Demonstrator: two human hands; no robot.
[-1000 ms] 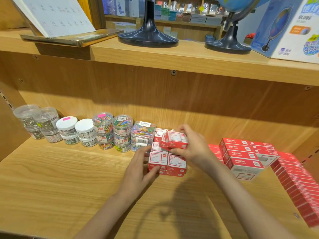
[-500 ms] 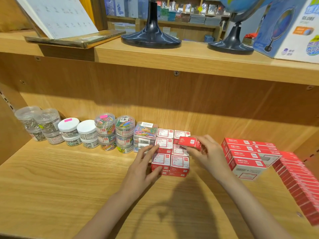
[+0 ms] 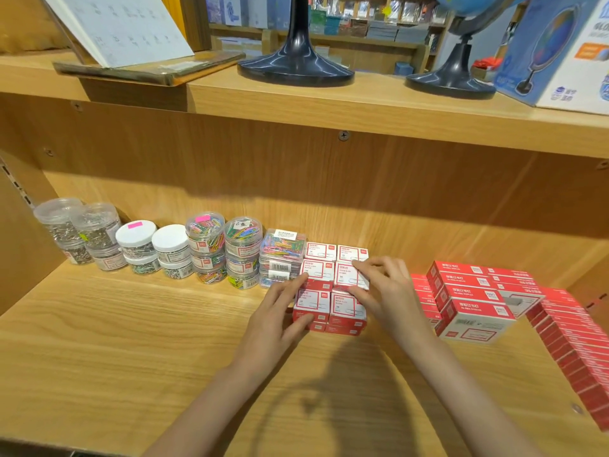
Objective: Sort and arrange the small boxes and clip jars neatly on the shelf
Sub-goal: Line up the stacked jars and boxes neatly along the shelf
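Observation:
A block of small red-and-white clip boxes [image 3: 313, 303] stands in two columns mid-shelf, stacked two high. My right hand [image 3: 382, 288] pinches the right middle box [image 3: 344, 275] between thumb and fingers as it sits on the stack. My left hand [image 3: 276, 311] lies open, fingers spread against the block's left side. To the left stand stacked clear cases of coloured clips [image 3: 281, 250], jars of coloured clips [image 3: 206, 232], white-lidded jars [image 3: 135, 234] and clear jars of silver clips [image 3: 95, 222] in a row along the back.
Larger red staple boxes [image 3: 471, 308] are stacked right of my right hand. A long row of thin red boxes [image 3: 580, 351] runs along the right wall. The wooden shelf board [image 3: 131, 357] is bare in front. Globe bases [image 3: 296, 64] stand on the shelf above.
My right hand carried a small red box from above the stack out to the right, then set it down onto the right column. My left hand stayed at the block's left side.

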